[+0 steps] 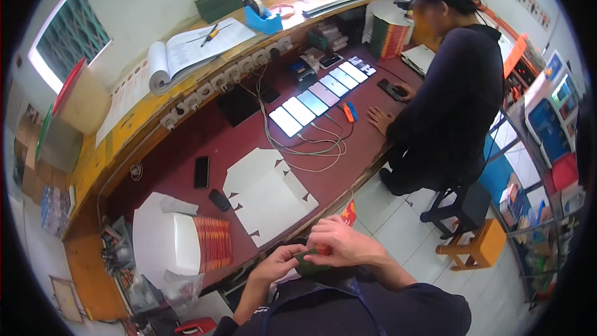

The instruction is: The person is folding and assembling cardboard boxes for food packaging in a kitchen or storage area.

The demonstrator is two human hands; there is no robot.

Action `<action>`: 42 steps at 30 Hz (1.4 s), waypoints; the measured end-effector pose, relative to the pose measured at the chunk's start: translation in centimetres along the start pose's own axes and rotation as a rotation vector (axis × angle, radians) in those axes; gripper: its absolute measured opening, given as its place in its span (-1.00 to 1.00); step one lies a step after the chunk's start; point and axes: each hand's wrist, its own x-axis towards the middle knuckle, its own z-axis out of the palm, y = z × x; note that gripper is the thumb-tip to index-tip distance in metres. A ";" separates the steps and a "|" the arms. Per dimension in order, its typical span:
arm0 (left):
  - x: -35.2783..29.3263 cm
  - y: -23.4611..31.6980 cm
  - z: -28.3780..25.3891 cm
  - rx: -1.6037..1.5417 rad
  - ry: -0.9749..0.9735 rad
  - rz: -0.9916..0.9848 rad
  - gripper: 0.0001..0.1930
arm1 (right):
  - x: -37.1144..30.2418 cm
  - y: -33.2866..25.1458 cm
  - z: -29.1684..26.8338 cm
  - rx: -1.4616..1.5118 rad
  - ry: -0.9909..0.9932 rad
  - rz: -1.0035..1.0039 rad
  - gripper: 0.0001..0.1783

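My left hand (277,266) pinches the edge of a small dark green piece (309,266) close to my body; its kind is not clear. My right hand (341,244) is closed over the other side of it, with a patch of orange-red showing beneath the fingers. From behind that hand a red and yellow printed card (349,213) sticks up, and whether it is joined to the green piece is hidden. On the table ahead lies an unfolded white carton (267,196) with dark notches. Left of it stands a stack of white cartons (177,242) with red and yellow edges.
A black phone (201,172) and a mouse (219,200) lie beside the carton. Lit phones (323,93) with white cables (323,144) stand in a row farther off. A co-worker (441,81) sits at the right, near black (457,207) and yellow stools (476,246).
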 end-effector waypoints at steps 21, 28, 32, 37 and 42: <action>0.5 10.6 7.1 1.120 0.954 0.595 -0.73 | 1.1 3.9 -0.9 0.067 -0.092 0.134 -0.70; 1.7 8.3 6.4 0.752 0.129 0.186 -0.53 | 3.4 2.1 -2.3 1.389 0.766 0.335 -0.61; 3.3 1.0 3.3 0.346 0.797 0.506 -0.56 | 4.2 0.3 3.7 1.614 0.523 0.251 -0.66; 2.8 7.6 5.0 -0.007 0.914 0.977 -0.70 | 4.1 -0.8 4.4 1.300 0.497 0.090 -0.50; 1.7 8.1 5.9 0.008 0.985 1.149 -0.63 | 4.9 0.1 4.5 1.815 0.673 0.192 -0.57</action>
